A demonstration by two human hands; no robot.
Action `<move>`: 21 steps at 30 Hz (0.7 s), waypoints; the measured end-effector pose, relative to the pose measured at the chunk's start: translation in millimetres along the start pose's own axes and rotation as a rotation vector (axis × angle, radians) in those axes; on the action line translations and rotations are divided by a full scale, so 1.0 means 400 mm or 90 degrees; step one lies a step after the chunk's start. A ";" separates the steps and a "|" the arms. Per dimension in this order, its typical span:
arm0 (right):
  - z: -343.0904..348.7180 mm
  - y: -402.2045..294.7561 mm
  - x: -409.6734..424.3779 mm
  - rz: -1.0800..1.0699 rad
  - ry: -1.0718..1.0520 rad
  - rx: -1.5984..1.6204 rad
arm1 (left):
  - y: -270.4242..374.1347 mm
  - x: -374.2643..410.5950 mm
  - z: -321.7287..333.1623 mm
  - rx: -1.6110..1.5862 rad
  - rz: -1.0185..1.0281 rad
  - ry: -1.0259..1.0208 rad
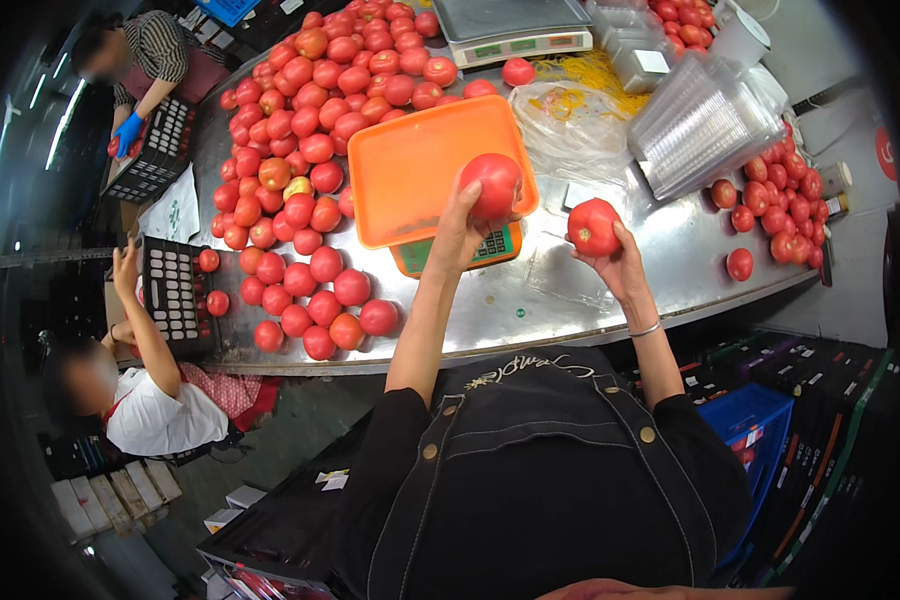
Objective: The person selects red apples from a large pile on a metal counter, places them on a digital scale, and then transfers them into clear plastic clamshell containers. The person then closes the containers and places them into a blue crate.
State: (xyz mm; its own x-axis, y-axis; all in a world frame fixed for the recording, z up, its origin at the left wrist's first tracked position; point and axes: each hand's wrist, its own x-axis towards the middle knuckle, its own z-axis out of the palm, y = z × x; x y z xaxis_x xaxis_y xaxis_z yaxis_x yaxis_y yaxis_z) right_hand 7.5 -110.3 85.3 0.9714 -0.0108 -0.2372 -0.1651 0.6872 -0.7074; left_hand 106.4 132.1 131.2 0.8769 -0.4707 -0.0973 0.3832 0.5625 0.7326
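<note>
My left hand [461,229] holds a large red tomato [490,187] above the orange tray of a kitchen-type digital scale [412,165]. The scale's green keypad [495,244] is partly covered by my hand. To the right, my right hand [621,266] grips another red tomato [594,227], its stem scar turned toward me. Beneath that hand lies a clear plastic sheet or container [570,285] on the metal table. A big heap of tomatoes [322,112] spreads left of the scale, with a looser group [324,307] near the front edge.
Stacked clear plastic boxes [709,124] and a plastic bag with yellow netting [566,120] lie beyond my right hand. A larger scale [517,34] stands at the back. More tomatoes [784,199] sit far right. Two people work at black crates [176,296] on the left.
</note>
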 end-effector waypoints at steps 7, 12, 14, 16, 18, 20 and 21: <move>-0.038 0.006 -0.095 -0.195 0.128 -0.489 | -0.075 -0.026 0.071 0.377 0.056 0.016; -0.066 0.032 -0.120 -0.407 0.120 -0.903 | -0.244 -0.050 0.068 0.834 0.162 -0.097; -0.100 0.076 -0.127 -0.368 0.154 -1.038 | -0.304 -0.062 0.046 0.980 0.176 -0.133; -0.117 0.112 -0.132 -0.274 0.152 -1.129 | -0.340 -0.057 0.022 1.085 0.213 -0.173; -0.132 0.111 -0.144 -0.265 0.170 -1.110 | -0.354 -0.079 0.019 1.045 0.217 -0.144; -0.165 0.103 -0.143 -0.336 0.223 -1.070 | -0.351 -0.098 0.008 1.032 0.181 -0.127; -0.176 0.088 -0.125 -0.348 0.254 -0.993 | -0.362 -0.102 -0.011 0.987 0.184 -0.107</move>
State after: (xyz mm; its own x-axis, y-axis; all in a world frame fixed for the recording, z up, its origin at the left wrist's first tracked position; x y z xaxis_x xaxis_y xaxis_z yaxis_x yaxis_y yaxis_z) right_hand -58.9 -136.7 25.6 0.9074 -0.3223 0.2698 -0.0850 -0.7693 -0.6333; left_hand 16.4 72.7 26.2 0.7838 -0.6011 0.1562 -0.5310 -0.5183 0.6704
